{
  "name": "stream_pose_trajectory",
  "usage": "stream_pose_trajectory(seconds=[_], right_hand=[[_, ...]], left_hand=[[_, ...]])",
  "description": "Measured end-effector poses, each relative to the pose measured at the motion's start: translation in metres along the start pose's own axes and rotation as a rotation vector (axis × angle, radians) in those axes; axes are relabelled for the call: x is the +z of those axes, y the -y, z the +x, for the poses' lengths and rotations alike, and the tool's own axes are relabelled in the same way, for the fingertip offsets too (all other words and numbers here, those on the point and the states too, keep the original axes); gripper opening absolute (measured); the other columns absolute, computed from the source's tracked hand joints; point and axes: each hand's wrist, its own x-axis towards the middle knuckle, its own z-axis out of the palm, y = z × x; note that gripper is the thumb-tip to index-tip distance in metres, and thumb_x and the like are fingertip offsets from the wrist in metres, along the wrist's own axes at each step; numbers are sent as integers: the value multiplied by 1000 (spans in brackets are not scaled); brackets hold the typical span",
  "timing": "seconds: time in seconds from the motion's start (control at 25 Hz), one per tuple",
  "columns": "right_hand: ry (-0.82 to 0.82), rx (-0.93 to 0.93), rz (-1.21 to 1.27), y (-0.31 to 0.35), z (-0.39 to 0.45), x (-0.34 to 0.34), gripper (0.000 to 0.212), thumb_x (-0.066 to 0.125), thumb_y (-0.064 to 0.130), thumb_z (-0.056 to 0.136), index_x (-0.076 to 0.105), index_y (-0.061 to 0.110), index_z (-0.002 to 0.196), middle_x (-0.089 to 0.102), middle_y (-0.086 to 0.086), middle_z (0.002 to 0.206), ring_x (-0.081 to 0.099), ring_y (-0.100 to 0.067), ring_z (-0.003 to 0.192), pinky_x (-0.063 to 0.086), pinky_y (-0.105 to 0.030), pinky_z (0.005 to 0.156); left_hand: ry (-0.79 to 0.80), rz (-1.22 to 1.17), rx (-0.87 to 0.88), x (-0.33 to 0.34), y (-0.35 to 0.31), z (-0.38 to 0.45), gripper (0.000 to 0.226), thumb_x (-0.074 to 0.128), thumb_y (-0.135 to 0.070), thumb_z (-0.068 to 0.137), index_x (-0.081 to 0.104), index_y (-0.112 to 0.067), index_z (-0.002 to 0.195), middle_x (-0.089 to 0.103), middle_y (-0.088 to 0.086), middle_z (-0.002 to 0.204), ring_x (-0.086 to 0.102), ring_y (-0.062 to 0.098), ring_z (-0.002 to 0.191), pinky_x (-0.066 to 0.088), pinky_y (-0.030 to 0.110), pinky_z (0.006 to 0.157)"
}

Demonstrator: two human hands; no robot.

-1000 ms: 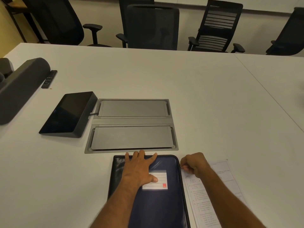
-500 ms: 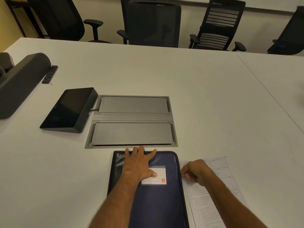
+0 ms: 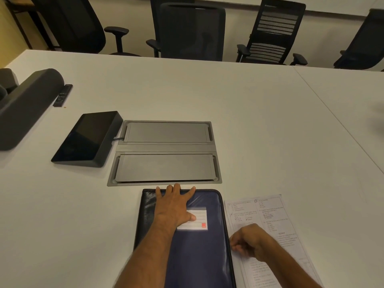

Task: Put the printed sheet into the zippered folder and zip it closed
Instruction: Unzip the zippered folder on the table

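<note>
A dark blue zippered folder (image 3: pixel 199 256) with a white label (image 3: pixel 198 224) lies closed on the white table at the near edge. My left hand (image 3: pixel 174 206) rests flat on its upper part, fingers spread, holding nothing. The printed sheet (image 3: pixel 270 210) lies flat on the table just right of the folder. My right hand (image 3: pixel 249 242) sits over the sheet with its fingers pinched together against the folder's right edge, about halfway down; the zipper pull is hidden inside the pinch.
A grey recessed cable box (image 3: pixel 166 148) with two lids sits just beyond the folder. Left of it stands a black touch console (image 3: pixel 87 140); farther left are a dark speaker bar (image 3: pixel 27 104) and a remote (image 3: pixel 62 95). Black office chairs (image 3: pixel 193 32) line the far side.
My right hand has slid from the folder's top right corner down along its right edge toward me. The left hand has stayed flat on the folder.
</note>
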Motion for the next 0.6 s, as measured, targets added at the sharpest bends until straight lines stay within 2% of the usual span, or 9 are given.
stream_pose_trajectory(seconds=[0.12, 0.32, 0.44, 0.6], right_hand=[[9, -41, -63, -3, -4, 1, 10, 65, -12, 72, 74, -11, 76, 71, -19, 67, 62, -19, 50, 52, -26, 49], [5, -322, -202, -16, -14, -3, 4, 74, -6, 75, 76, -2, 76, 74, -18, 72, 69, -23, 60, 58, -29, 59], [15, -430, -295, -24, -17, -5, 6, 76, -3, 75, 77, 3, 77, 75, -15, 72, 72, -24, 64, 59, -28, 63], [-109, -646, -582, -31, -20, 3, 9, 72, 7, 78, 79, 13, 78, 75, -1, 72, 71, -13, 64, 56, -17, 61]], left_hand=[[3, 2, -17, 1, -2, -3, 95, 55, -73, 79, -1, -46, 151, 17, 10, 158, 13, 33, 146, 8, 66, 114], [17, -46, -63, 10, -6, -14, 83, 48, -67, 87, -1, -45, 151, 1, 10, 163, -4, 34, 149, 9, 66, 114], [2, -65, -66, 13, -13, -26, 73, 45, -57, 94, 2, -43, 152, -2, 9, 163, -3, 35, 149, 10, 65, 114], [-27, -50, -12, 18, -19, -41, 60, 43, -43, 100, 12, -41, 152, 6, 9, 162, 4, 33, 148, 15, 63, 115]])
